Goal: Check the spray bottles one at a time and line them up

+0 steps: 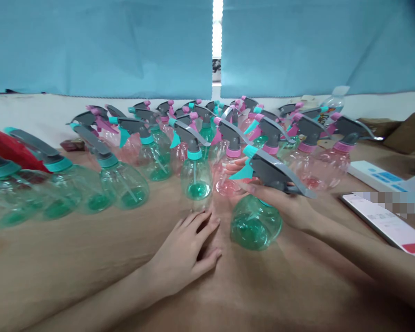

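My right hand (280, 200) is wrapped round the neck of a green spray bottle (256, 223) with a grey trigger head and teal nozzle, which stands on the brown table (90, 258) just in front of me. My left hand (186, 251) lies flat on the table with its fingers spread, just left of that bottle and not touching it. It holds nothing. Directly behind my left hand stand another green bottle (195, 177) and a pink one (228, 175).
Several green and pink spray bottles crowd the table's far half, from the left edge (58, 184) to the right (332, 161). A phone (383, 221) and a white box (376, 175) lie at right. Something red (10, 150) sits far left. Blue curtains hang behind.
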`<action>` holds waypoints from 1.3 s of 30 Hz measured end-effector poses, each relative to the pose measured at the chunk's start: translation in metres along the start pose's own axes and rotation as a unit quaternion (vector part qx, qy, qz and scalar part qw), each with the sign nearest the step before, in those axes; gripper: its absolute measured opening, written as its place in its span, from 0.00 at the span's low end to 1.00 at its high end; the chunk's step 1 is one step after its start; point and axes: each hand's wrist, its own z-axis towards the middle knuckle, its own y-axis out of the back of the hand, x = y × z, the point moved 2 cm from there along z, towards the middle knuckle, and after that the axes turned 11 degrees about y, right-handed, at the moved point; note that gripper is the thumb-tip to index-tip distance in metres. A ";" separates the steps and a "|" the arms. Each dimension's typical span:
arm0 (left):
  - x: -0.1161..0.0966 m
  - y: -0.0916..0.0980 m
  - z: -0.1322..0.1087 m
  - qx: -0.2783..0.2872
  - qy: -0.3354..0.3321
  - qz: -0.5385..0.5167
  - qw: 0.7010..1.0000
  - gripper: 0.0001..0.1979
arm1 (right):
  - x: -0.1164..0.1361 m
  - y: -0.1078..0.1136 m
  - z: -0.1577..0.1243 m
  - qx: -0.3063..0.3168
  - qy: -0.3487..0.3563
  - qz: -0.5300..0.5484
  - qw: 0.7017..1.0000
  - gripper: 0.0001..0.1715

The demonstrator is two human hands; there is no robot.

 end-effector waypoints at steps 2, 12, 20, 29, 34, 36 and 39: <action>0.000 0.000 0.000 0.000 -0.001 -0.003 1.000 0.25 | 0.000 0.000 0.000 0.005 -0.008 0.013 1.000 0.05; -0.001 0.000 0.000 -0.003 0.001 -0.008 1.000 0.25 | 0.004 -0.001 0.004 0.018 0.017 0.012 1.000 0.07; 0.001 -0.001 0.000 -0.005 -0.002 0.000 1.000 0.25 | 0.008 -0.004 0.007 0.037 0.030 0.053 0.997 0.07; 0.000 0.001 0.000 -0.012 -0.003 -0.006 1.000 0.24 | 0.000 -0.001 0.002 -0.019 0.002 0.025 1.000 0.11; 0.001 0.000 0.000 -0.013 -0.007 -0.006 1.000 0.24 | -0.003 0.000 0.001 -0.037 0.000 -0.001 0.999 0.07; 0.002 -0.001 0.000 -0.011 -0.006 -0.001 1.000 0.24 | -0.002 -0.001 0.002 -0.023 0.012 0.003 1.000 0.08; 0.001 0.000 0.000 -0.011 -0.005 0.003 1.000 0.24 | 0.001 -0.002 0.003 0.001 0.023 0.023 0.999 0.10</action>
